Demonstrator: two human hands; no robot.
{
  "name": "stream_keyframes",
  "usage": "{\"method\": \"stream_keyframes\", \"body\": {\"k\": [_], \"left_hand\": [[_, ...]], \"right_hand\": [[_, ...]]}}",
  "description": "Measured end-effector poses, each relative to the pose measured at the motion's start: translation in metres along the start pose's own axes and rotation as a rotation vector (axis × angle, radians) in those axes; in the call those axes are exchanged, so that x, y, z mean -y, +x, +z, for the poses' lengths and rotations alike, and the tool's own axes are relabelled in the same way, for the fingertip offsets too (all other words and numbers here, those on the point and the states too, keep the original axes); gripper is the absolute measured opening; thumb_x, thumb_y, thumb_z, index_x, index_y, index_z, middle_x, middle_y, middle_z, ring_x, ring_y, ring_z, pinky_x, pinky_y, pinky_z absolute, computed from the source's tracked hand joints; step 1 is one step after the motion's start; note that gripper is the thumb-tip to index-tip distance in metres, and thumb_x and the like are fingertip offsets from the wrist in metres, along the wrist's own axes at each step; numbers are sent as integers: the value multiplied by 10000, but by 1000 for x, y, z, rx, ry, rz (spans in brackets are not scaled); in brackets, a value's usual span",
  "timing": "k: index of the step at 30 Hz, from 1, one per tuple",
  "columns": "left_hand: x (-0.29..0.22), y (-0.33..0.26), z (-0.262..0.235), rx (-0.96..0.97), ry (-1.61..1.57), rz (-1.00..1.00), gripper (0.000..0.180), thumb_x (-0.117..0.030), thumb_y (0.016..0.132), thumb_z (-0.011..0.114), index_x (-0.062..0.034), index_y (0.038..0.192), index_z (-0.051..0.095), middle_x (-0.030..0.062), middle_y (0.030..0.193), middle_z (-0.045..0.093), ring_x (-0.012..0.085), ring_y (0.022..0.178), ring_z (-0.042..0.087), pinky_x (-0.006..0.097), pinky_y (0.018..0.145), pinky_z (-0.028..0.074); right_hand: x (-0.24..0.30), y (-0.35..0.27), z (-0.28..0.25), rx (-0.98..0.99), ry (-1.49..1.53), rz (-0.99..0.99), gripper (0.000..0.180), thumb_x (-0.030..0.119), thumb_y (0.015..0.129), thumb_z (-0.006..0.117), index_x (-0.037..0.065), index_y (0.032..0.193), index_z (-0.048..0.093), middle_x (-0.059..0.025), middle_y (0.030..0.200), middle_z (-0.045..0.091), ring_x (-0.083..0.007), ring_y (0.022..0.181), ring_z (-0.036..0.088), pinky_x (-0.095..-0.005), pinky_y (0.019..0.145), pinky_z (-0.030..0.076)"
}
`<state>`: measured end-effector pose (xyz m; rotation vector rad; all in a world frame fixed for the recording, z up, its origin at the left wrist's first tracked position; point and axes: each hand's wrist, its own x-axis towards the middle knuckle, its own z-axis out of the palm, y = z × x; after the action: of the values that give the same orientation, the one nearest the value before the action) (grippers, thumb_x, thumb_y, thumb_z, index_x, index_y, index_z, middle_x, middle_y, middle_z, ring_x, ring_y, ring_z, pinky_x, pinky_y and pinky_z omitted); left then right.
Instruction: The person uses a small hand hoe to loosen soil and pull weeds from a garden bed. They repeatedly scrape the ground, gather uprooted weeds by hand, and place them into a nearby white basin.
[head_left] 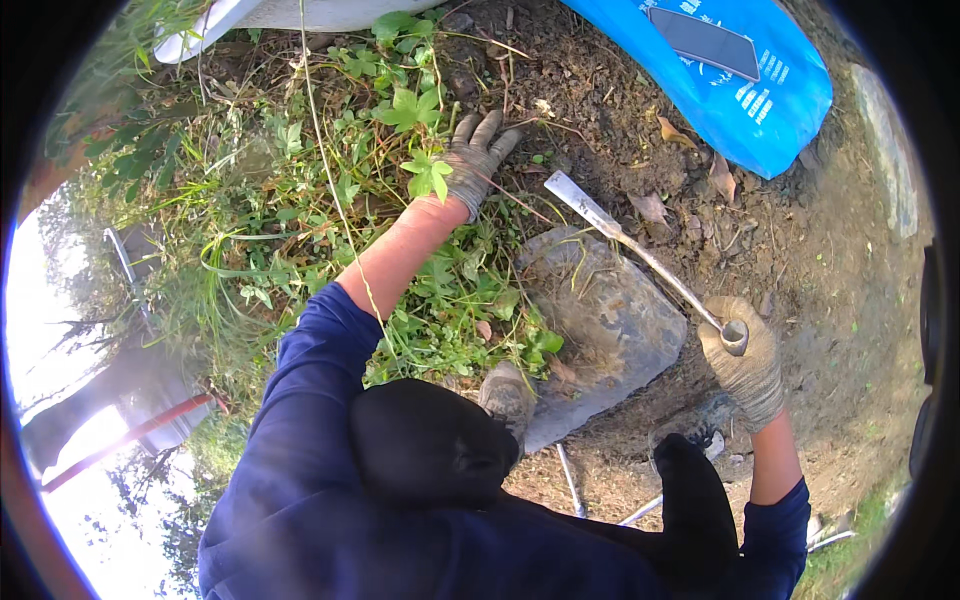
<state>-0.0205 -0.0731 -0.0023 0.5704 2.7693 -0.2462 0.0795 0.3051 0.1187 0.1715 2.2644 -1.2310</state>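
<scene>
A metal digging tool (665,272) is gripped at its hollow end by the gloved right hand (745,362), whose fingers are clamped around it. The flat blade is pointed up and leftward, toward the gloved left hand (478,165), from which it is set well apart; whether the ground is touched by the blade cannot be told. The left hand is laid among green plants (430,270) at the edge of bare soil (625,115), its fingers outstretched and slightly apart, its wrist partly covered by a lobed leaf (428,176). Between the hands, lower down, a flat stone (625,325) is seen. Beyond the tool, a phone (705,43) is supported by a blue bag (765,115).
</scene>
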Motion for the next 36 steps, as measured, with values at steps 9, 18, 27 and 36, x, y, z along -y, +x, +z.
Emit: {"method": "stream_keyframes", "body": {"k": [9, 18, 27, 36], "left_hand": [[-19, 14, -13, 160, -108, -220, 507, -489, 813, 603, -114, 1149, 548, 106, 1184, 564, 308, 1113, 524, 408, 911, 460], [4, 23, 6, 390, 0, -162, 500, -453, 784, 652, -108, 1135, 563, 119, 1070, 632, 322, 1083, 556, 413, 923, 454], [0, 25, -9, 509, 84, -117, 552, -489, 762, 653, -117, 1160, 563, 104, 1152, 607, 315, 1119, 526, 429, 955, 418], [4, 31, 4, 610, 117, -139, 498, -483, 757, 651, -113, 1085, 594, 113, 1112, 626, 307, 1063, 570, 424, 925, 437]], "right_hand": [[-23, 14, 62, -16, 39, -85, 244, 127, 768, 698, 69, 1000, 649, -109, 839, 677, -189, 716, 667, -283, 663, 519], [-31, 20, 93, -86, 80, -210, 240, 162, 771, 693, 79, 991, 647, -126, 797, 672, -248, 704, 673, -323, 666, 528], [-20, -4, 98, -50, 397, 22, 256, 114, 772, 705, 32, 1003, 629, -109, 791, 654, -171, 687, 640, -294, 639, 516], [36, 46, 96, -1, -225, -266, 244, 172, 795, 644, 103, 1028, 633, -145, 728, 644, -301, 655, 652, -361, 612, 516]]}}
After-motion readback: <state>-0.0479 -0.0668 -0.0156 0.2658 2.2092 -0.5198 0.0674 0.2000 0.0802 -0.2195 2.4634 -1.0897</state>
